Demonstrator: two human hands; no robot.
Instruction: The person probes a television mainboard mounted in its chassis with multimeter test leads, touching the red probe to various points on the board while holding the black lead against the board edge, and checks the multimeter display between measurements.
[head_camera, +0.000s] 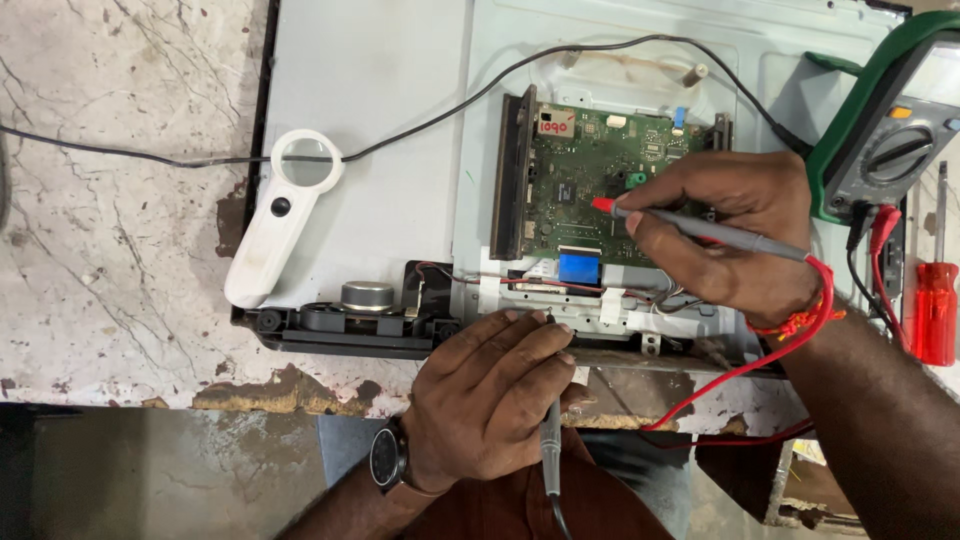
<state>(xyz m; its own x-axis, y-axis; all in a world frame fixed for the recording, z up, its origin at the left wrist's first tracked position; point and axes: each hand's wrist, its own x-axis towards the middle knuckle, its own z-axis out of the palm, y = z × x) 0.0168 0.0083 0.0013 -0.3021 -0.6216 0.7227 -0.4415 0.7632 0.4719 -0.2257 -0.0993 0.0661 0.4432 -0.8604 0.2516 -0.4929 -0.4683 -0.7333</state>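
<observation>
Two hands are at work over an opened flat-panel chassis (380, 90) lying on a worn marble bench (110, 250). The right hand (735, 235) is closed in a pen grip around a grey probe with a red tip (700, 232); the tip rests on the green circuit board (590, 170) mounted near the chassis's middle. A red lead (740, 370) loops from this probe past the wrist and over the bench's near edge. The left hand (490, 395), wearing a wristwatch (386, 457), is curled shut around a second grey probe (550, 450), whose tip is at the chassis's lower metal rail; contact cannot be confirmed. A green multimeter (880, 130) sits at the far right corner, with a red-handled screwdriver (936, 300) just beside it. A white handheld magnifier (280, 215) lies on the chassis's left part, crossed by a black cable (130, 152). A round speaker (367, 295) sits at the chassis's near edge.
</observation>
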